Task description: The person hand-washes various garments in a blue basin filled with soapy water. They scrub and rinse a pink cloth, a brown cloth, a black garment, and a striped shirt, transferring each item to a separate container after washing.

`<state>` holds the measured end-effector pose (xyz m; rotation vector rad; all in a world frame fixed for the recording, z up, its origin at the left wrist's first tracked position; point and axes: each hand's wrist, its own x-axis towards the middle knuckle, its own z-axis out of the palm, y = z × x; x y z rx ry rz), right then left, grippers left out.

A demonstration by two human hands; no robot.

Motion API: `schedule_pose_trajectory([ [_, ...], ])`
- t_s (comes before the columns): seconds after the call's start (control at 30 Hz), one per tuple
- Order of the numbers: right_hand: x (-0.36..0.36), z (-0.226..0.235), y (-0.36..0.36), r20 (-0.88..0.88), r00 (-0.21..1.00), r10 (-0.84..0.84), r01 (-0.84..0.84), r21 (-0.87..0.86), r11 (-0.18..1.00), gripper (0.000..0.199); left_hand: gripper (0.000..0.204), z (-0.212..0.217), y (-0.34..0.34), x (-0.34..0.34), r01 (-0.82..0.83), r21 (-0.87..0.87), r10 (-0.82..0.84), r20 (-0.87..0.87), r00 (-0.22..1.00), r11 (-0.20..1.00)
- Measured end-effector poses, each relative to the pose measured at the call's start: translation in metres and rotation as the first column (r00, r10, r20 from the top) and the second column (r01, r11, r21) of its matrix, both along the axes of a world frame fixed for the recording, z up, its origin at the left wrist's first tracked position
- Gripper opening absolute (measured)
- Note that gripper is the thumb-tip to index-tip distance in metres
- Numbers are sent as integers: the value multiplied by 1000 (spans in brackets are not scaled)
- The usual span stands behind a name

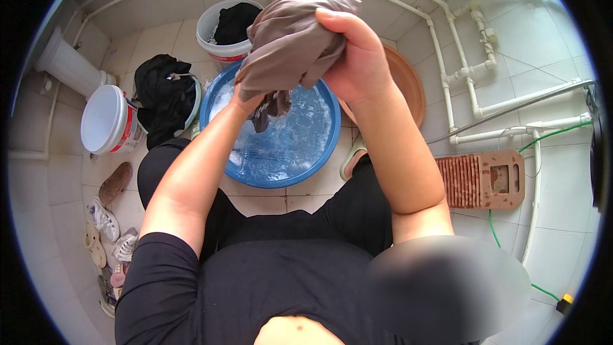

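Note:
A brownish-grey piece of cloth (290, 38), perhaps a garment, is bunched up between my two hands above the blue basin (281, 181). My right hand (361, 61) grips its right side, thumb pressed over the top of the fabric. At the lower left of the bundle is my left hand (248, 99), closed on the cloth, with its fingers mostly hidden under the folds. A loose, darker end of the fabric dangles over the basin. Sudsy water (287, 137) fills the basin below.
Behind the basin stands a white bucket (204, 25) holding dark cloth. Black clothes (163, 92) heap over a tub at left, beside another white bucket (102, 121). A brown basin (408, 86) and a brown washboard (469, 179) are at right. Several shoes (105, 220) line the left wall.

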<state>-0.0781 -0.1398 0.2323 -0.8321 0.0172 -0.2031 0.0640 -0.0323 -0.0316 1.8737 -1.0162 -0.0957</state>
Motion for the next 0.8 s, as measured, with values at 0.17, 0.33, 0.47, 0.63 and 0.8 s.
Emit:
schedule_pose_trajectory([
  [0.17,-37,-52,-53,-164,982,-88,81,-50,995,36,33,93,17,-19,-324,-438,-353,-890,290,838],
  [0.33,-42,-175,-68,-782,570,-254,152,-203,967,65,37,112,5,-15,-293,-529,-496,-848,186,796],
  [0.47,-24,-185,-28,-855,500,136,245,290,925,104,45,61,2,-15,97,-584,-529,-638,560,806],
  [0.63,-11,-215,-15,-387,912,134,121,566,816,91,49,85,-7,-60,121,-430,-402,-656,639,895],
  [0.8,3,-181,-38,-280,959,-46,197,538,819,71,48,122,-3,-63,-378,-513,-529,-846,71,770],
])
